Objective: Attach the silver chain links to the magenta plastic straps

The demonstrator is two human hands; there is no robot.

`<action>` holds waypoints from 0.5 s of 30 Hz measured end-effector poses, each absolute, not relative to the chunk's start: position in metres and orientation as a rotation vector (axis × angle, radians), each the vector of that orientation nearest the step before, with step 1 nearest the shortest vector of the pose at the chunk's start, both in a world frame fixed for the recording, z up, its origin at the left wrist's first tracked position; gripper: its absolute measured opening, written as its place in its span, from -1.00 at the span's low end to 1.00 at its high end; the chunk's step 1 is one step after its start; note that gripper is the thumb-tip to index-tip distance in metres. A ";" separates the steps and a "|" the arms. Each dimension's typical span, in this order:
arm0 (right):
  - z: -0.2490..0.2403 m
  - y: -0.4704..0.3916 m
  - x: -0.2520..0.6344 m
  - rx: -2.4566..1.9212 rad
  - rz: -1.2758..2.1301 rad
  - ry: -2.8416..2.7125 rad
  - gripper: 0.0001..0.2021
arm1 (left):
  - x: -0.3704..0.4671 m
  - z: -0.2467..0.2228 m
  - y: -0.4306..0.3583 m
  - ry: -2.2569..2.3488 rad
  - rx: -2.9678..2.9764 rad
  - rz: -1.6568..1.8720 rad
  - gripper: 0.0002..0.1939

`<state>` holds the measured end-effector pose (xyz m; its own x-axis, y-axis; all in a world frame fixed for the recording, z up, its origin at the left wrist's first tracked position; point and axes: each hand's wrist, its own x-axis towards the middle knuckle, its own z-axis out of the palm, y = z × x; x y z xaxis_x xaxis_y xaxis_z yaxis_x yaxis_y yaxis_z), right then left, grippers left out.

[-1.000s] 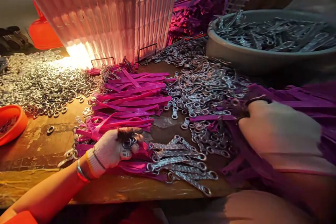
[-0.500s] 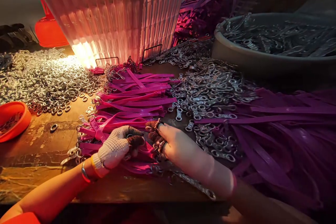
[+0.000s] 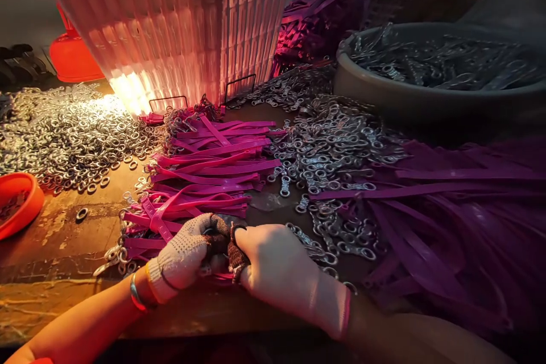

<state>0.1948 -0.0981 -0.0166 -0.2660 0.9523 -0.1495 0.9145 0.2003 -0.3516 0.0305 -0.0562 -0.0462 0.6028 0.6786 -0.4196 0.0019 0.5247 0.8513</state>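
Right hand (image 3: 277, 267) is now closing in on the left hand (image 3: 181, 253) near the table's front edge (image 3: 205, 318), so they're working together; fingers curling, can't tell on what.

- Desk (image 3: 55, 242): wood, worn, pale scuffed patches near left
- Left: heap of small metal rings (image 3: 81, 142) — one loose ring (image 3: 82, 214) apart, nearer front
- Left edge: orange bowl (image 3: 36, 205), partly out of view
- Middle: magenta straps (image 3: 213, 169), laid roughly crosswise, some overlapping
- Right of those: pile of metal links (image 3: 333, 145) — purple straps (image 3: 452, 233) beside it, far right
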 end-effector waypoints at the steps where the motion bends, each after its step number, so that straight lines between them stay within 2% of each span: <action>1: -0.017 -0.103 0.190 -1.825 0.584 -2.358 -0.83 | 0.032 -0.044 -0.052 0.851 0.904 0.498 -0.89; 5: -0.021 -0.127 0.161 -1.685 0.853 -2.611 -0.83 | 0.039 -0.019 -0.018 0.924 0.858 0.855 -0.83; 7: -0.021 -0.129 0.161 -1.715 0.920 -2.534 -0.88 | 0.043 -0.004 -0.006 0.930 0.952 0.949 -0.78; 10: -0.016 -0.113 0.188 -1.943 0.718 -2.132 -0.79 | 0.052 0.006 -0.004 0.983 1.121 0.856 -0.77; 15: -0.017 -0.085 0.232 -1.770 0.543 -1.932 -0.64 | 0.064 -0.004 -0.021 1.000 1.105 0.746 -0.78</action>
